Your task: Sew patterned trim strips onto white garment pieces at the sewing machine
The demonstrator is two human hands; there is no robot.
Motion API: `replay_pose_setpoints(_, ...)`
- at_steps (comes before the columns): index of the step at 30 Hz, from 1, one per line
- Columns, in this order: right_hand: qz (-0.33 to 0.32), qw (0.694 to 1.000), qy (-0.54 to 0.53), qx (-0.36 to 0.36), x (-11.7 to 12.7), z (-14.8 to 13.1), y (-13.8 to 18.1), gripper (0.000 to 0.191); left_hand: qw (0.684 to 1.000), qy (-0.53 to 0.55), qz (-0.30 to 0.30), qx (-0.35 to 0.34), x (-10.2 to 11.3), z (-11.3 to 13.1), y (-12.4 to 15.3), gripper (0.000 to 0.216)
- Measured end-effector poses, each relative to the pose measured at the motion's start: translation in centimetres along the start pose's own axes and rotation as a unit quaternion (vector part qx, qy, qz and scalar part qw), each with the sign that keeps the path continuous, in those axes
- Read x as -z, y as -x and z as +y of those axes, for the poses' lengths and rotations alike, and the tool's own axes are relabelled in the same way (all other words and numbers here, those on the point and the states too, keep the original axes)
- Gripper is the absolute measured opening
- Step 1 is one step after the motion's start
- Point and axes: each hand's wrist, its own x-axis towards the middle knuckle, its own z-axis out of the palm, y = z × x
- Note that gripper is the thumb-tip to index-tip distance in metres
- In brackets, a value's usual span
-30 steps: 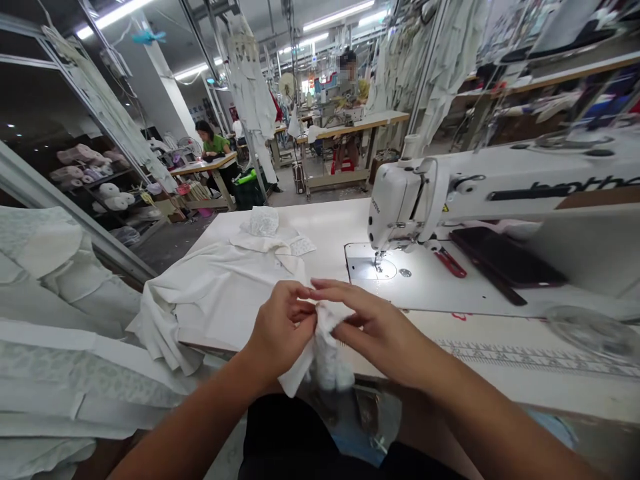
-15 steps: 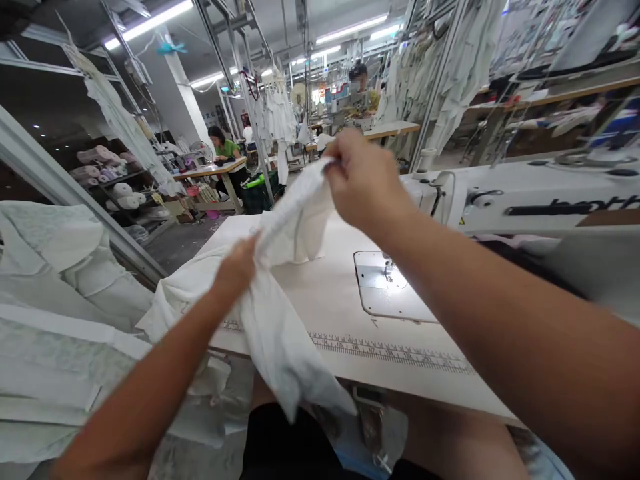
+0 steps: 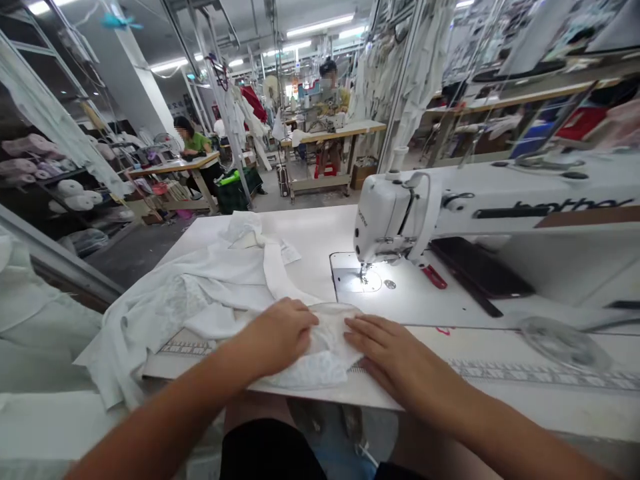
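A white fabric piece (image 3: 325,357) lies flat at the near edge of the white sewing table (image 3: 320,230). My left hand (image 3: 274,335) rests palm-down on its left part, fingers curled over the cloth. My right hand (image 3: 390,350) lies flat on its right edge, fingers stretched out. More white garment cloth (image 3: 200,293) is heaped to the left, partly hanging off the table. The white sewing machine (image 3: 395,213) stands behind my right hand, its needle (image 3: 363,270) lit over the metal plate.
A dark phone (image 3: 480,267) and a red-handled tool (image 3: 434,277) lie under the machine arm. White fabric stacks (image 3: 30,333) sit at far left. Other people work at tables (image 3: 330,130) in the background, among hanging garments (image 3: 240,113) and fabric rolls (image 3: 65,190).
Both hands had raised the fabric piece, the right hand high above the table; now they have come down and press it flat at the table's near edge.
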Motion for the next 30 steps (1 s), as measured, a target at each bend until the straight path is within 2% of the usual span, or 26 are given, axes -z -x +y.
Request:
replay_pose_setpoints(1, -0.011, 1.000, 0.011, -0.001, 0.2, 0.2, 0.1, 0.034, 0.999, -0.031, 0.008, 0.019, -0.8, 1.2, -1.5, 0.029)
replay_pose_setpoints(3, -0.036, 0.999, 0.018, 0.000, 0.6, 0.8, 0.0, 0.037, 0.993, -0.080, 0.038, 0.074, -2.2, 2.4, -4.3, 0.034)
replay_pose_setpoints(6, -0.067, 0.997, 0.013, -0.019, 0.8, 1.8, -0.4, 0.046, 0.984, -0.102, 0.054, 0.137, -3.3, 1.8, -7.6, 0.055)
replay_pose_setpoints(8, -0.073, 0.996, 0.010, -0.040, 0.7, 2.7, -0.9, 0.049, 0.983, -0.098, 0.039, 0.150, -3.5, 0.6, -9.6, 0.058)
replay_pose_setpoints(12, -0.043, 0.997, 0.022, -0.067, 0.5, 4.8, -1.6, 0.051, 0.989, -0.098, 0.044, 0.107, -3.5, -1.4, -14.5, 0.047)
replay_pose_setpoints(17, -0.004, 0.995, 0.077, -0.065, 0.6, 7.5, 0.0, 0.045, 0.992, -0.102, 0.072, 0.005, -3.6, -1.9, -19.6, 0.023)
replay_pose_setpoints(20, 0.032, 0.991, 0.113, -0.065, 0.8, 8.0, 1.0, 0.042, 0.990, -0.095, 0.097, -0.037, -3.2, -1.5, -19.5, 0.016)
replay_pose_setpoints(23, 0.040, 0.994, 0.088, -0.055, 1.2, 7.5, 0.9, 0.034, 0.987, -0.083, 0.118, -0.077, -3.2, -0.3, -16.8, 0.018)
replay_pose_setpoints(27, 0.015, 0.998, 0.024, -0.049, 1.6, 6.7, -0.2, 0.036, 0.974, -0.070, 0.140, -0.163, -5.0, 1.7, -12.8, 0.017)
replay_pose_setpoints(30, 0.002, 0.999, 0.011, -0.051, 1.5, 7.0, -0.4, 0.036, 0.966, -0.088, 0.169, -0.174, -6.5, 2.1, -12.0, 0.020)
